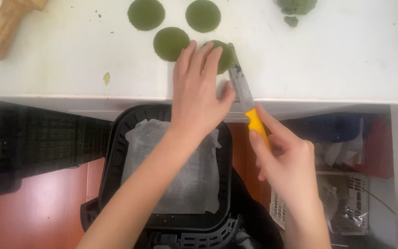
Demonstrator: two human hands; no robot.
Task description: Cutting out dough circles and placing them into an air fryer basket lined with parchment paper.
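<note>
Several flat green dough rounds lie on the white table (70, 60): one (146, 14), another (202, 15), a third (170, 43). My left hand (199, 90) rests flat with fingers spread on a fourth round (225, 55) near the table's front edge. My right hand (284, 161) grips the yellow handle of a knife (245, 92). Its blade lies against the right side of that fourth round. Below the table edge sits a black air-fryer basket (116, 152) lined with white parchment paper (180, 170).
A wooden rolling pin (3, 25) lies at the table's far left. A lump of leftover green dough (296, 7) sits at the top right, with small green crumbs nearby. A white crate (346, 198) with bags stands on the red floor at the right. A black rack (33, 143) is at the left.
</note>
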